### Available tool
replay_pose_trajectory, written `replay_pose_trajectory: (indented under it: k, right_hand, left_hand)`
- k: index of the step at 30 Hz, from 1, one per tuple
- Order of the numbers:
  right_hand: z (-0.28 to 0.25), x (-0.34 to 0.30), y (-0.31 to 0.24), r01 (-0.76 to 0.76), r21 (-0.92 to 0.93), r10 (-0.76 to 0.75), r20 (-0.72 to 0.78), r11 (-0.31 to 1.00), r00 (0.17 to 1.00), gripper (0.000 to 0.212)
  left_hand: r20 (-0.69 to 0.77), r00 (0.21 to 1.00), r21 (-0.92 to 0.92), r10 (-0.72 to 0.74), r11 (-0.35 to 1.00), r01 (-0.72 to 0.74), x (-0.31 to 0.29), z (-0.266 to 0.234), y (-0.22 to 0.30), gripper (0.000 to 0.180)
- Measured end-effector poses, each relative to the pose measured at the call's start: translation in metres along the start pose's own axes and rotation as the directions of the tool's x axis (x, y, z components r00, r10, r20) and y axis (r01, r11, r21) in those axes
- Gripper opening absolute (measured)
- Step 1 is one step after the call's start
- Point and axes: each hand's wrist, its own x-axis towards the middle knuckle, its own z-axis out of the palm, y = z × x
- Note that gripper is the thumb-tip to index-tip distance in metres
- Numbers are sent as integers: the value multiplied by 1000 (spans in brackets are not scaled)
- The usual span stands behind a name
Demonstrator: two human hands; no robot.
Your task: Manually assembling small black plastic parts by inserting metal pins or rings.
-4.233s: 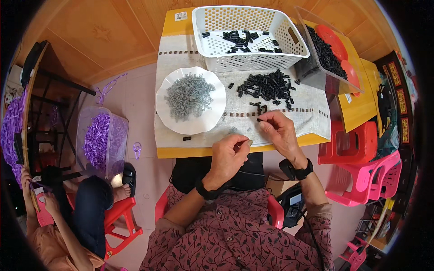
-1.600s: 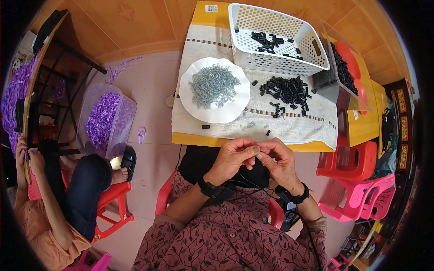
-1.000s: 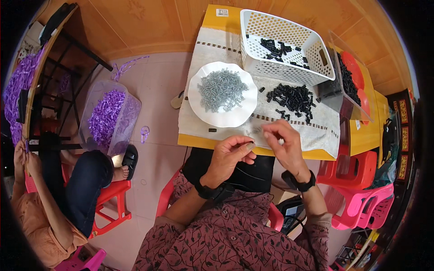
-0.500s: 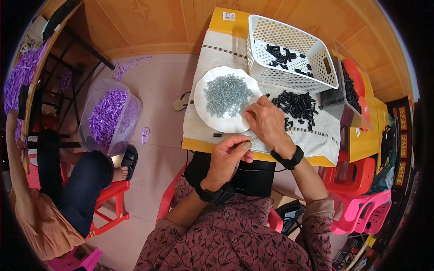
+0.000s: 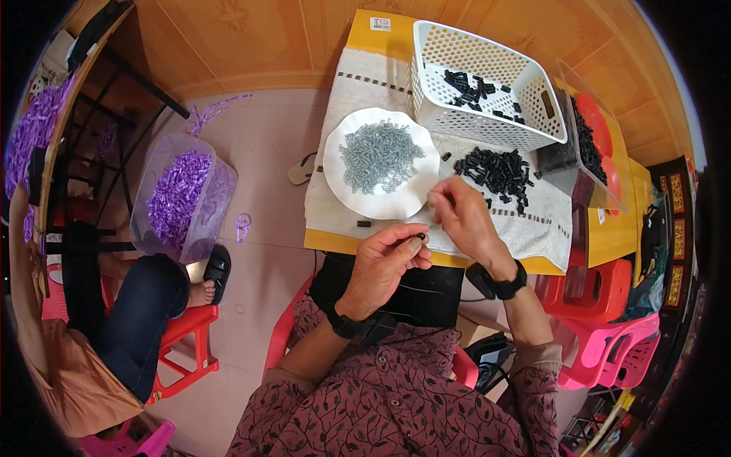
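**Pinch held over the table's edge: a dropped piece is the main risk**

One black piece (image 5: 419, 237) is pinched between the thumb and fingers of the left hand (image 5: 387, 263), by the front edge of the table (image 5: 327, 241). If the pinch is loosened, it could be lost over that edge. At 2 o'clock from it, the right hand (image 5: 461, 217) is blurred; whether its fingertips are pressed together, or anything is held, cannot be told. The plate (image 5: 341, 199) is set at 12 o'clock; if its 4 o'clock rim is bumped by the right hand just beside it, clear pieces (image 5: 381, 156) could be spilled.

Two hands are counted, with one piece pinched. One stray (image 5: 364, 224) is seen at 11 o'clock, one plate at 12, one pile (image 5: 495, 174) at 2, one basket (image 5: 487, 128) at 1 and one bin (image 5: 557, 164) farther out at 2. The pieces heaped in these are too overlapped to be counted.
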Motion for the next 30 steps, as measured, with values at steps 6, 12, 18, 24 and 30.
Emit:
replay_pose_trajectory:
  k: [6,12,18,24,30]
  right_hand:
    - [-14,-57,1,-87,486,69,55,870,996,7]
    - [-12,-83,-4,-45,545,46,12,837,999,9]
    - [-8,-92,2,-8,541,21,-18,841,1000,10]
    - [-6,-97,0,57,467,-18,-89,882,996,10]
    - [-8,-100,-8,197,241,-160,-168,950,973,10]
  left_hand:
    - [38,998,-17,-45,999,46,-2,2,-6,26]
    - [66,996,118,-68,991,60,-4,6,-15,25]
    - [78,997,209,-21,978,4,-7,12,-24,22]
    - [93,995,305,27,951,-54,-10,14,-27,20]
    - [126,990,398,71,910,-116,-11,18,-24,18]
